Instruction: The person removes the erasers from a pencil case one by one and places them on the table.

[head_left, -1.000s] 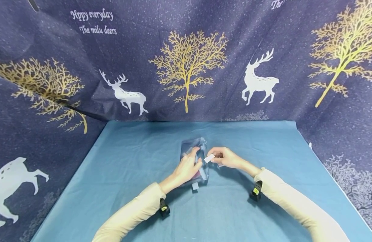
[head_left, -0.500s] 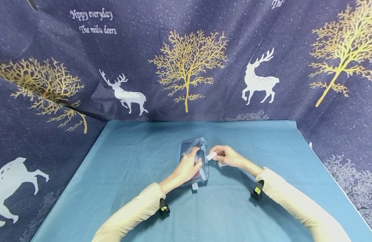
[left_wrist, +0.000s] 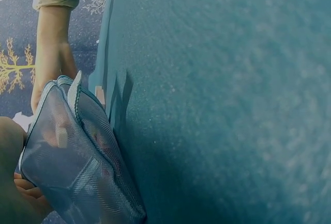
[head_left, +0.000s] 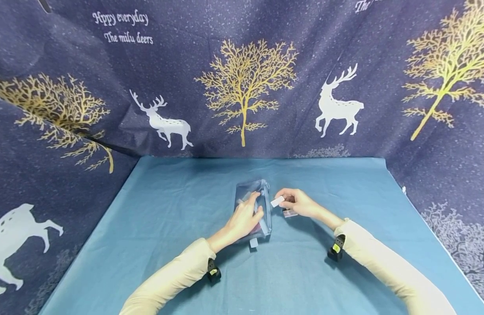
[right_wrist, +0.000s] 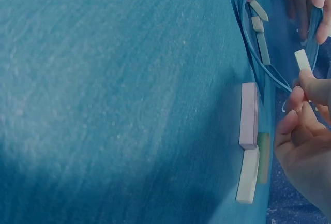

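Observation:
A translucent blue mesh zip pouch lies on the table, its opening facing right. My left hand holds it at the opening, thumb spread from the fingers. Curled fingers show behind the mesh in the left wrist view. Just right of the opening, my right hand pinches a small white block between thumb and fingertips. Pale pieces show through the mesh. Under the right hand sit a pink block, a whitish block and a green block.
A small pale piece lies at the pouch's near edge. Blue cloth covers the table, and a dark curtain with deer and trees hangs behind and at both sides.
My right hand has drifted slightly right and away from me with the white block, showing more of the pieces beneath it. The left hand and pouch have stayed put.

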Motion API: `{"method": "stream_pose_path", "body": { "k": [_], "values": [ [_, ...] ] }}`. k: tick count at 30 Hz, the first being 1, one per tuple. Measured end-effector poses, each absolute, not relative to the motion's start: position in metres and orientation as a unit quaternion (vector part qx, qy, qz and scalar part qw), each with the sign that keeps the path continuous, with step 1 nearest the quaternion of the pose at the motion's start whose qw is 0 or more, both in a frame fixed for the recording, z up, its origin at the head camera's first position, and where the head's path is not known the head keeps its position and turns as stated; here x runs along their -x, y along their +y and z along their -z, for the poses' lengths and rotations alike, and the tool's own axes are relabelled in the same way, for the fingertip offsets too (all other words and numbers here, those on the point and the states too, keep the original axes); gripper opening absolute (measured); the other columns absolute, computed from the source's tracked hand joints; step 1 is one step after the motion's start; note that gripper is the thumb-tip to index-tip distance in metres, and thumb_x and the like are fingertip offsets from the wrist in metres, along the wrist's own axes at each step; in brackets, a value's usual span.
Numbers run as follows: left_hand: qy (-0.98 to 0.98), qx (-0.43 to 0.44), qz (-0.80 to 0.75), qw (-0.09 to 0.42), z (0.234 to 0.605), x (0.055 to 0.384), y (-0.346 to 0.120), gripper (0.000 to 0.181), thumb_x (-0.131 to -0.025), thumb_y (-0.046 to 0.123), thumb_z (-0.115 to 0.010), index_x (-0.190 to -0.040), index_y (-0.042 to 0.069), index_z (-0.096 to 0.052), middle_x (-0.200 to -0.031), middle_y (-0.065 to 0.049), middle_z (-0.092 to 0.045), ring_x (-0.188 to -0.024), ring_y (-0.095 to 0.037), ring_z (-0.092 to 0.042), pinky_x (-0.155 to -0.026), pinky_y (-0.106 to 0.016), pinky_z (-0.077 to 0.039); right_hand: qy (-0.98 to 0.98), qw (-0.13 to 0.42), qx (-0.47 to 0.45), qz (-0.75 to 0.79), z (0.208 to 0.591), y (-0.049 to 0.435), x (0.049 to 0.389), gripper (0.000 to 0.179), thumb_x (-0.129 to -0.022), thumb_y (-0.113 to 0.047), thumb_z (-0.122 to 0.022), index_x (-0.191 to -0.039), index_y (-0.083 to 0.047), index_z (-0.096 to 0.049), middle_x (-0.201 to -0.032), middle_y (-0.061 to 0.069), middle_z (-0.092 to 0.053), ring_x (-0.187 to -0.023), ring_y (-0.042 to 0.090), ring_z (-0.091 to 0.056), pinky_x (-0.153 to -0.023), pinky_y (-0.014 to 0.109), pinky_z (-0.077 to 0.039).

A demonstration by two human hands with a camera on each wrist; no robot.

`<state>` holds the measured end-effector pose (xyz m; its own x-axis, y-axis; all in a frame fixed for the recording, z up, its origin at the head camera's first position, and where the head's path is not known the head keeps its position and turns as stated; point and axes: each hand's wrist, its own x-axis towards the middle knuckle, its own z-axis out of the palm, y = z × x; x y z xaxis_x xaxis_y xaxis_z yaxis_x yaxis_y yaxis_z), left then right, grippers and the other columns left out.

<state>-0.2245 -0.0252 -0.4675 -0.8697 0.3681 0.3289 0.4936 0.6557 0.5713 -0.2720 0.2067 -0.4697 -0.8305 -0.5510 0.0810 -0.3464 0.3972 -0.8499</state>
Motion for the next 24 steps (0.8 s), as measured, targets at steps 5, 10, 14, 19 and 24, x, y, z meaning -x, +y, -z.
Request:
{"method": "stream_pose_path", "body": {
  "k": [5, 10, 14, 19, 24],
  "values": [
    [-0.906, 0.239, 0.335, 0.093, 0.4664, 0.2243, -0.0249, 0.049, -0.090, 0.023, -0.047, -0.134, 0.003, -0.039, -0.056, 0.005, -0.045, -0.036, -0.002, -0.036, -0.042, -0.019, -0.037, 0.846, 0.084, 0.249, 0.464, 0.4694, 0.2091, 0.2740, 0.018, -0.087, -0.010, -0.060, -0.104, -0.014, -0.061, -0.085, 0.017, -0.066, -0.066, 0.033, -0.060, -0.055, 0.033, -0.050],
    [-0.906, 0.240, 0.339, 0.086, 0.4665, 0.2242, -0.0247, 0.049, -0.091, 0.023, -0.046, -0.134, 0.003, -0.038, -0.058, 0.006, -0.045, -0.036, -0.002, -0.037, -0.042, -0.018, -0.037, 0.855, 0.080, 0.241, 0.453, 0.4706, 0.2097, 0.2757, 0.017, -0.086, -0.011, -0.060, -0.103, -0.015, -0.061, -0.083, 0.017, -0.066, -0.066, 0.032, -0.060, -0.055, 0.031, -0.049],
    [-0.905, 0.242, 0.340, 0.086, 0.4665, 0.2245, -0.0242, 0.048, -0.091, 0.022, -0.046, -0.134, 0.003, -0.038, -0.058, 0.001, -0.050, -0.035, -0.002, -0.036, -0.040, -0.018, -0.036, 0.853, 0.079, 0.241, 0.456, 0.4709, 0.2109, 0.2760, 0.017, -0.087, -0.010, -0.059, -0.103, -0.014, -0.061, -0.084, 0.017, -0.065, -0.067, 0.030, -0.060, -0.057, 0.029, -0.049],
    [-0.905, 0.243, 0.336, 0.092, 0.4678, 0.2256, -0.0232, 0.048, -0.091, 0.023, -0.046, -0.134, 0.003, -0.039, -0.107, -0.018, -0.064, -0.038, -0.001, -0.039, -0.044, -0.017, -0.039, 0.853, 0.072, 0.240, 0.457, 0.4696, 0.2125, 0.2759, 0.016, -0.088, -0.011, -0.059, -0.103, -0.015, -0.061, -0.086, 0.017, -0.065, -0.070, 0.030, -0.061, -0.058, 0.029, -0.048],
    [-0.906, 0.238, 0.338, 0.089, 0.4686, 0.2252, -0.0227, 0.048, -0.090, 0.022, -0.046, -0.134, 0.003, -0.040, -0.129, -0.018, -0.053, -0.040, -0.001, -0.040, -0.047, -0.017, -0.040, 0.849, 0.072, 0.238, 0.466, 0.4701, 0.2142, 0.2764, 0.018, -0.087, -0.010, -0.059, -0.105, -0.012, -0.061, -0.090, 0.019, -0.065, -0.074, 0.031, -0.063, -0.062, 0.033, -0.052]
  ]
}}
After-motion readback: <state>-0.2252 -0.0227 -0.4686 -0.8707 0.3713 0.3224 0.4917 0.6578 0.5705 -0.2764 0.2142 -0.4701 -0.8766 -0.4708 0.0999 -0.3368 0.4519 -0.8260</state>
